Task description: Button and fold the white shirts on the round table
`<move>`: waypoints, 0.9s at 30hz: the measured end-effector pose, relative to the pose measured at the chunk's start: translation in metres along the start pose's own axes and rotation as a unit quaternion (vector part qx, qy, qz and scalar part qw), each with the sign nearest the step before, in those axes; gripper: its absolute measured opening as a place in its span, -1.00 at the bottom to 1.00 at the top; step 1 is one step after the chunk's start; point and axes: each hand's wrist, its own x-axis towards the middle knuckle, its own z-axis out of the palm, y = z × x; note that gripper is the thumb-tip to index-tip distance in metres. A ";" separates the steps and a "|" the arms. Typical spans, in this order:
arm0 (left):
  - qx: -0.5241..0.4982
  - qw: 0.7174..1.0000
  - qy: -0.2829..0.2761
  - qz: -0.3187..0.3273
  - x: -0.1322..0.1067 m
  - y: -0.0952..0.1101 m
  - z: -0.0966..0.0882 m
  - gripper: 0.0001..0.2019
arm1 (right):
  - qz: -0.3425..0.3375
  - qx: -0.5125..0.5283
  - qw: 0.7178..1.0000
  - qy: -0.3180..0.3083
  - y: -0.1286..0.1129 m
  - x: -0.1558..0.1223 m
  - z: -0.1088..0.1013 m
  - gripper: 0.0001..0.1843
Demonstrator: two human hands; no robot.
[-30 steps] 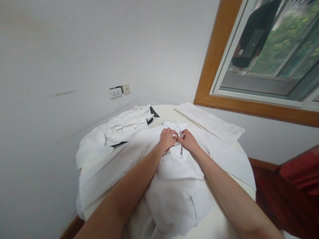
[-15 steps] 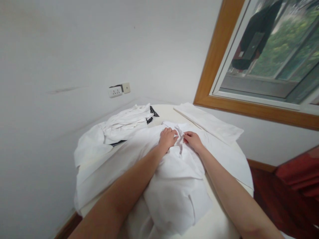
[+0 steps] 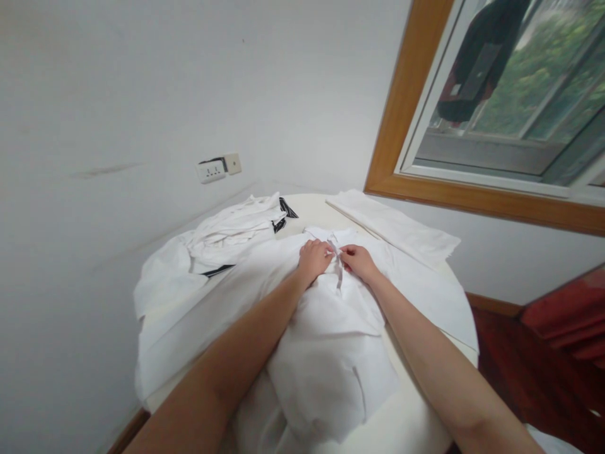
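A white shirt (image 3: 335, 353) lies spread over a round table, its sleeves reaching out to the left and right and its front edges meeting near the collar. My left hand (image 3: 314, 260) rests on the left front, with thumb and fingertips pinching that edge. Opposite it, my right hand (image 3: 359, 261) has its fingers curled and its fingertips closed on the right front edge. The fingertips of both hands nearly touch over the narrow gap between the edges. Any button between them is too small to make out.
A heap of white cloth (image 3: 227, 230) with black striped parts sits at the table's back left. Folded white cloth (image 3: 392, 224) lies at the back right. The cream table (image 3: 307, 205) stands against a wall with a socket (image 3: 211, 171), beside a wood-framed window (image 3: 472, 195).
My right hand has moved left, bringing its fingertips up close to my left hand's. The gap between the shirt's front edges looks narrower. The camera view has shifted slightly.
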 end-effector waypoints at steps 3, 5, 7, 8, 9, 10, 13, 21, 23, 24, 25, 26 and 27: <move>-0.004 1.000 -0.010 -0.010 0.000 0.001 -0.002 -0.80 | 0.009 0.027 0.999 -0.016 0.001 0.002 -0.001 -0.77; 0.004 1.000 -0.012 -0.011 -0.001 0.002 -0.003 -0.79 | 0.005 0.031 0.999 -0.017 0.002 0.004 -0.001 -0.79; 0.013 1.000 -0.013 -0.009 -0.002 0.004 -0.003 -0.78 | -0.007 0.024 1.000 -0.018 0.005 0.005 0.000 -0.81; 0.016 1.000 -0.013 -0.011 -0.002 0.004 -0.003 -0.77 | -0.012 0.019 1.000 -0.019 0.006 0.005 0.000 -0.80; 0.018 1.000 -0.013 -0.013 -0.002 0.004 -0.003 -0.77 | -0.017 0.014 1.000 -0.019 0.006 0.005 0.000 -0.79; 0.018 1.000 -0.013 -0.015 -0.002 0.005 -0.003 -0.76 | -0.020 0.009 1.000 -0.016 0.006 0.004 0.001 -0.78; 0.017 1.000 -0.010 -0.018 -0.002 0.005 -0.002 -0.75 | -0.020 -0.003 1.000 -0.001 0.002 0.001 0.001 -0.78; 0.016 1.000 0.005 -0.006 -0.001 0.003 0.001 -0.79 | -0.023 0.040 0.997 0.067 -0.012 -0.002 0.004 -0.70; 0.018 1.000 0.004 -0.007 0.000 0.003 0.001 -0.80 | -0.019 0.046 0.998 0.046 -0.007 -0.001 0.006 -0.69; 0.020 1.000 0.003 -0.009 0.000 0.003 0.001 -0.80 | -0.019 0.042 0.998 0.034 -0.005 -0.001 0.007 -0.69; 0.022 1.000 0.002 -0.010 0.000 0.003 0.001 -0.80 | -0.020 0.035 0.999 0.025 -0.003 0.000 0.008 -0.69; 0.025 1.000 0.002 -0.009 0.000 0.002 0.000 -0.80 | -0.023 0.029 0.999 0.021 -0.001 0.000 0.008 -0.69; 0.026 1.000 0.001 -0.009 0.000 0.002 0.000 -0.80 | -0.026 0.024 0.999 0.019 0.000 0.000 0.008 -0.69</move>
